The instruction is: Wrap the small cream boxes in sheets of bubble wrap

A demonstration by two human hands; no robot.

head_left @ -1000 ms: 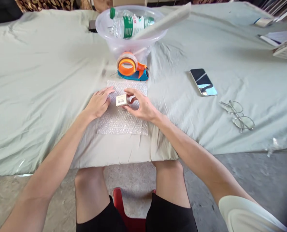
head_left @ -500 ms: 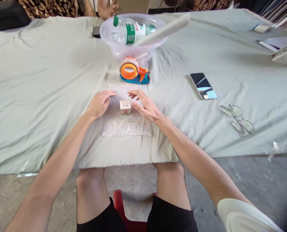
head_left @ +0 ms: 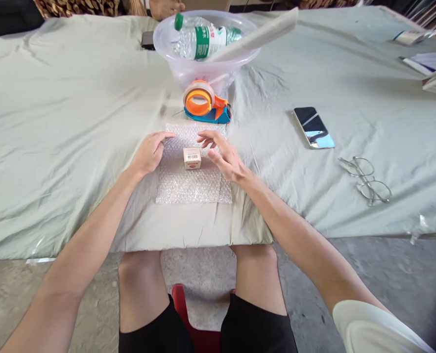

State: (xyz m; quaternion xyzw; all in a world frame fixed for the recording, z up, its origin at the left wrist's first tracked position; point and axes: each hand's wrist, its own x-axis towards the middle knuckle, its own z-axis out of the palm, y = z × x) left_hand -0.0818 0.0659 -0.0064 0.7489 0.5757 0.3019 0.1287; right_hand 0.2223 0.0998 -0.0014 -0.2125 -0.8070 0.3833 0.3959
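Observation:
A small cardboard box [head_left: 192, 159] with a barcode on it sits near the middle of a sheet of bubble wrap [head_left: 188, 191] on the cloth-covered table. At the wrap's left edge is my left hand [head_left: 152, 151], its index finger stretched over the sheet and the other fingers curled; it holds nothing. My right hand [head_left: 223, 156] hovers just right of the box, thumb and fingers apart, with a gap between it and the box. Behind the wrap stands an orange and blue tape dispenser [head_left: 206, 104] with a roll of tape.
A translucent plastic basin [head_left: 203, 73] holding a plastic bottle [head_left: 208, 43] and a long white roll [head_left: 258, 37] stands behind the dispenser. To the right lie a phone [head_left: 314, 127] and eyeglasses [head_left: 367, 180]. Another person's hand [head_left: 164, 7] shows at the far edge.
My left hand's index finger now points out more, with the other fingers curled in. The right hand stays beside the box. The view has shifted slightly.

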